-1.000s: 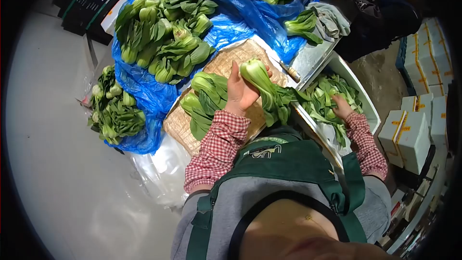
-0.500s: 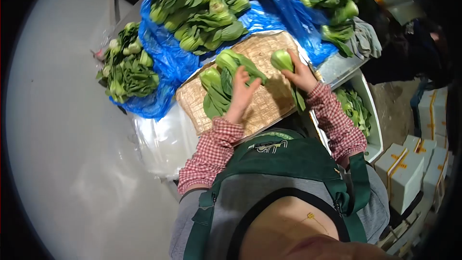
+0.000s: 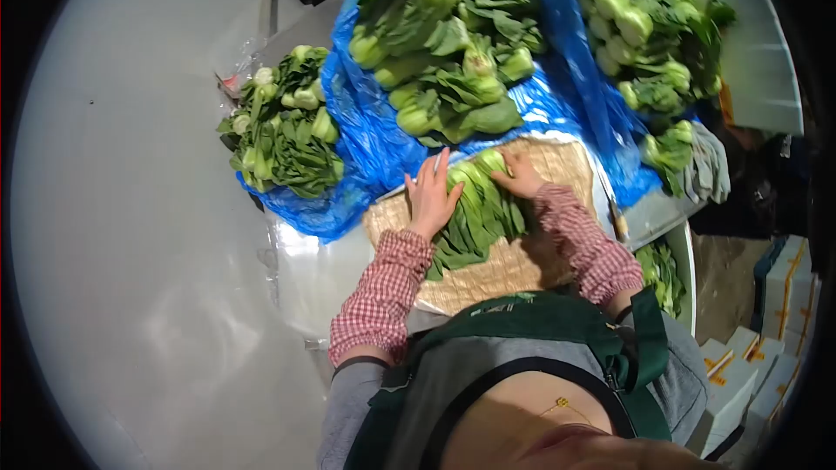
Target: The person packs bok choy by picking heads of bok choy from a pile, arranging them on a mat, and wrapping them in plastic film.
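A row of green bok choy (image 3: 481, 213) lies side by side on a tan woven mat (image 3: 557, 165), leaves toward my body. Against the row's left edge, my left hand (image 3: 431, 198) rests with its fingers stretched out and slightly apart. My right hand (image 3: 523, 176) is at the right side of the row near the pale stem ends, its thumb and fingers bent around the rightmost bok choy. Part of that plant is hidden under the fingers.
Blue plastic sheeting (image 3: 374, 122) carries a large bok choy pile (image 3: 453, 43). More piles lie at the left (image 3: 292, 135) and upper right (image 3: 644, 17). A knife (image 3: 616, 219) lies beside the mat. Grey cloth (image 3: 707, 165) is at right, above white boxes (image 3: 740, 374).
My right hand has brought its bok choy leftward against the others, which now lie together in a row. My left hand has moved to the row's left side. The camera view has shifted.
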`<state>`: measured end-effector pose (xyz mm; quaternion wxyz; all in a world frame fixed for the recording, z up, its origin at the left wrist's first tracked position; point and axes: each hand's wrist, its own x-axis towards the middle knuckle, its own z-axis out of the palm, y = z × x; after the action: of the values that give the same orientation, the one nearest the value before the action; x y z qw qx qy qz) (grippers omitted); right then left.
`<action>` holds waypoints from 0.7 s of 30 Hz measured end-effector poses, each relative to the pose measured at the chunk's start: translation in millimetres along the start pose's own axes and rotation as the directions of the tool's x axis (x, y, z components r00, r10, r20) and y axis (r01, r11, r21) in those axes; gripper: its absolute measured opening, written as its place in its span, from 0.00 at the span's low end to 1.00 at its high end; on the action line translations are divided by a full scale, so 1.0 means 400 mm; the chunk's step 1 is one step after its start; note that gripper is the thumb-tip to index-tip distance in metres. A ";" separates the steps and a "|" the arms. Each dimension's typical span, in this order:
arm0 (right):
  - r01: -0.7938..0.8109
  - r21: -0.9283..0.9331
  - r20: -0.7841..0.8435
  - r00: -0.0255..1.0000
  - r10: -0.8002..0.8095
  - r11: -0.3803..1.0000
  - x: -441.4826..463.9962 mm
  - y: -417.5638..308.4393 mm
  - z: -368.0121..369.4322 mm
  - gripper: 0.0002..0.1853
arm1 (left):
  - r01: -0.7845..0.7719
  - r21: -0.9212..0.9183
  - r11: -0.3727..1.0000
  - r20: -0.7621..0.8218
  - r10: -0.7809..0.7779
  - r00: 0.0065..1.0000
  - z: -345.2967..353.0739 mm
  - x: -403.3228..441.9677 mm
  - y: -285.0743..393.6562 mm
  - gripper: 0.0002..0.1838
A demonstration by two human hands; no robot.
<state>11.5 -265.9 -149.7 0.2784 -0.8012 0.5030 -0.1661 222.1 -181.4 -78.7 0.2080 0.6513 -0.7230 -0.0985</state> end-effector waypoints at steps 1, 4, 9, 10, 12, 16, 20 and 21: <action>0.020 0.079 0.048 0.999 -0.024 0.997 0.035 0.040 -0.030 0.28 | 0.019 -0.075 0.997 -0.136 -0.029 0.990 -0.025 0.019 -0.033 0.30; -0.030 0.106 -0.480 0.874 0.077 0.994 0.125 0.166 -0.125 0.20 | 0.006 -0.162 0.987 -0.496 -0.087 0.864 -0.116 0.098 -0.140 0.29; -0.407 0.092 -0.349 0.842 0.412 0.909 0.377 0.277 -0.253 0.23 | 0.111 -0.486 0.867 -0.513 -0.386 0.767 -0.333 0.446 -0.361 0.30; -0.510 0.143 -0.219 0.819 0.530 0.848 0.432 0.304 -0.230 0.22 | 0.102 -0.524 0.845 -0.522 -0.414 0.746 -0.345 0.537 -0.431 0.32; -0.393 0.040 -0.524 0.775 0.354 0.919 0.490 0.329 -0.107 0.22 | 0.072 -0.556 0.828 -0.542 -0.426 0.725 -0.325 0.692 -0.513 0.33; -0.295 -0.140 -0.650 0.747 0.137 0.945 0.484 0.287 -0.054 0.24 | 0.359 -0.414 0.836 -0.335 -0.507 0.794 -0.281 0.884 -0.650 0.33; -0.228 0.056 -0.754 0.628 0.191 0.972 0.516 0.195 -0.067 0.25 | 0.335 0.034 0.942 -0.050 -0.333 0.942 -0.297 0.911 -0.677 0.27; -0.227 0.052 -0.752 0.632 0.188 0.972 0.513 0.185 -0.081 0.25 | 0.296 0.119 0.948 -0.106 -0.284 0.953 -0.331 0.867 -0.597 0.25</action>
<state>30.9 -484.5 -172.2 0.0434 -0.6037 0.6652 -0.4372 471.5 -536.7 0.7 0.1788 0.7667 -0.6145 -0.0508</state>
